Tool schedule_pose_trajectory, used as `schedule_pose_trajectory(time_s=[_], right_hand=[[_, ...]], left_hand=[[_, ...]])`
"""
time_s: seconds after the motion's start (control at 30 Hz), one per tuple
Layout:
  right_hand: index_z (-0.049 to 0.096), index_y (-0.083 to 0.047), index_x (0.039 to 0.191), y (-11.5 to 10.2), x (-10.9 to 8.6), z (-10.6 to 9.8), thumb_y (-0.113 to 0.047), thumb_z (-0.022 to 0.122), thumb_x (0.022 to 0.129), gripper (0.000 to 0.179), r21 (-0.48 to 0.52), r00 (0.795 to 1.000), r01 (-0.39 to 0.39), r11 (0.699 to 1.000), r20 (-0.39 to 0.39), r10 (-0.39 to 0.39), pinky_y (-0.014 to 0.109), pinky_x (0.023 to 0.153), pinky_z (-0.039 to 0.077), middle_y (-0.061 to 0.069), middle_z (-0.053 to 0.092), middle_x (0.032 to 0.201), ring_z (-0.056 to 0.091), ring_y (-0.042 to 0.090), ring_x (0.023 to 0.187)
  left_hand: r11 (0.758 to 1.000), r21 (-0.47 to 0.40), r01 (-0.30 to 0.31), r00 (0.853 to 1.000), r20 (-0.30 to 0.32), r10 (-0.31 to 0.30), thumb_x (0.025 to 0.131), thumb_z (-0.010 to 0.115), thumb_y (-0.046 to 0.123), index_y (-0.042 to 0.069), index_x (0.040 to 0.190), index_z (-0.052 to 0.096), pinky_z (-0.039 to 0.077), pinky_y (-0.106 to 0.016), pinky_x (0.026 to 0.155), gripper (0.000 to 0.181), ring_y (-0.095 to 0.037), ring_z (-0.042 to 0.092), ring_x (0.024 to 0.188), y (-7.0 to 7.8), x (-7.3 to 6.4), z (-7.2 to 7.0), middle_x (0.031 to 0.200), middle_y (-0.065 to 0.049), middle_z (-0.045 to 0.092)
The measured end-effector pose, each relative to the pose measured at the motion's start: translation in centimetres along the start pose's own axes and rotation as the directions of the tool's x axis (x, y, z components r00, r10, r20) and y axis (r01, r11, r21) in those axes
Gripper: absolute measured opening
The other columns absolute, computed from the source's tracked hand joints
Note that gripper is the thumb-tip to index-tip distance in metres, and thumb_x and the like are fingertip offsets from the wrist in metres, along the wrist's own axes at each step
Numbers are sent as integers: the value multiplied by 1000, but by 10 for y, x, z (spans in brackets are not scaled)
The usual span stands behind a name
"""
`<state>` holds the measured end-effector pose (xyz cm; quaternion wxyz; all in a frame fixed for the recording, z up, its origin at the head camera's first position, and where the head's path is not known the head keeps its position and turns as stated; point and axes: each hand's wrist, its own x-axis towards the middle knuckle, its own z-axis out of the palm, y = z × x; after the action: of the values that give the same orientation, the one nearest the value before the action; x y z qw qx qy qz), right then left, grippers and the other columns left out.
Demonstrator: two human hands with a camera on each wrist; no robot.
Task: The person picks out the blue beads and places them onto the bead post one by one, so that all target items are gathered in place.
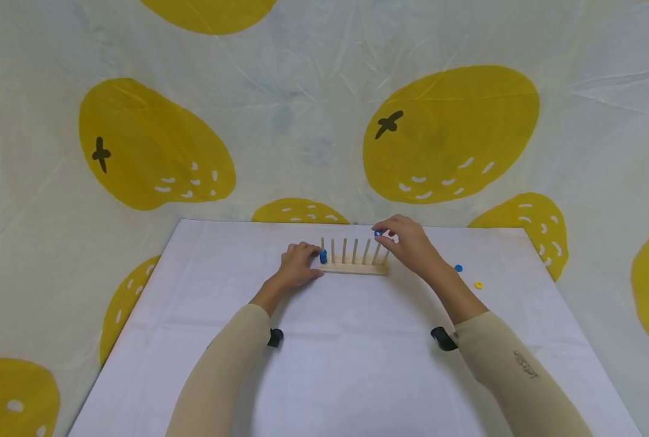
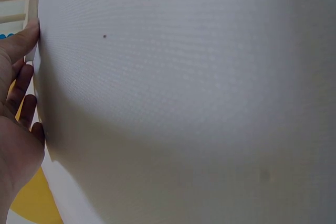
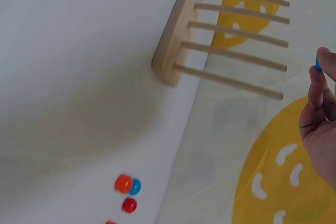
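Note:
A wooden rack [image 1: 355, 267] with a row of upright pegs stands near the far edge of the table. Blue beads [image 1: 323, 257] are stacked on its leftmost peg. My left hand [image 1: 297, 266] holds the rack's left end, thumb along the front of the base and fingers around behind. Above the pegs toward the right end, my right hand [image 1: 410, 244] pinches a blue bead [image 1: 378, 233] between thumb and forefinger. The right wrist view shows this bead partly hidden by the fingertips, away from the peg tips.
To the right of the rack, a blue bead [image 1: 458, 267] and a yellow bead [image 1: 478, 285] lie on the white tablecloth [image 1: 357, 364]. The right wrist view also has an orange bead [image 3: 124, 183] and a red bead [image 3: 129, 205]. A fruit-patterned cloth [image 1: 302, 133] hangs behind the table.

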<state>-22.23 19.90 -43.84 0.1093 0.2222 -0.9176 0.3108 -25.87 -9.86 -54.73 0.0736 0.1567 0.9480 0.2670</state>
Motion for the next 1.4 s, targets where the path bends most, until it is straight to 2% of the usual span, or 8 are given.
schedule_pose_trajectory(time_s=[0.13, 0.27, 0.5, 0.77, 1.0, 1.4], right_hand=[[75, -10, 118, -11, 11, 8, -14, 74, 96, 23, 4, 998, -34, 999, 61, 33, 46, 92, 56, 11, 69, 113, 63, 29, 103], [75, -11, 121, -19, 20, 17, -16, 73, 97, 24, 19, 996, -31, 999, 90, 29, 46, 94, 56, 10, 69, 115, 63, 28, 105], [74, -10, 122, -29, 34, 33, -17, 71, 99, 25, 36, 994, 10, 999, 112, -14, 44, 93, 56, 11, 70, 118, 63, 28, 103], [72, -4, 121, -39, 48, 46, -17, 72, 98, 26, 56, 989, 18, 998, 144, -26, 42, 94, 56, 10, 74, 116, 66, 27, 104], [75, -5, 117, -47, 54, 56, -17, 73, 97, 23, 41, 983, 40, 998, 177, -47, 41, 95, 55, 8, 75, 113, 65, 28, 104], [75, -10, 118, -57, 62, 68, -18, 74, 97, 23, 32, 977, 24, 999, 212, -30, 39, 97, 54, 5, 75, 111, 62, 25, 108]], left_hand=[[1000, -1, -8, 1000, 1, 8, 87, 84, 34, 15, 141, 61, 36, -52, 109, 61, -32, 45, 133, 0, 0, -2, 139, -7, 59], [1000, -3, -13, 1000, 2, 13, 87, 84, 34, 15, 141, 62, 36, -52, 109, 61, -31, 45, 133, -1, 2, -2, 139, -6, 60], [1000, -13, -8, 1000, 9, 8, 88, 83, 35, 16, 141, 61, 36, -53, 109, 60, -31, 44, 133, -2, 3, 0, 140, -6, 59], [1000, -5, -17, 1000, 6, 17, 88, 83, 35, 16, 140, 62, 36, -54, 109, 60, -32, 44, 132, -2, 4, 0, 139, -6, 59], [1000, -2, -19, 1000, 8, 19, 89, 82, 36, 16, 140, 62, 36, -54, 109, 59, -31, 45, 132, -2, 2, -1, 139, -7, 59], [1000, -1, 2, 1000, 17, -2, 88, 82, 37, 16, 140, 62, 36, -54, 109, 60, -31, 44, 132, -2, 1, -1, 139, -7, 59]])
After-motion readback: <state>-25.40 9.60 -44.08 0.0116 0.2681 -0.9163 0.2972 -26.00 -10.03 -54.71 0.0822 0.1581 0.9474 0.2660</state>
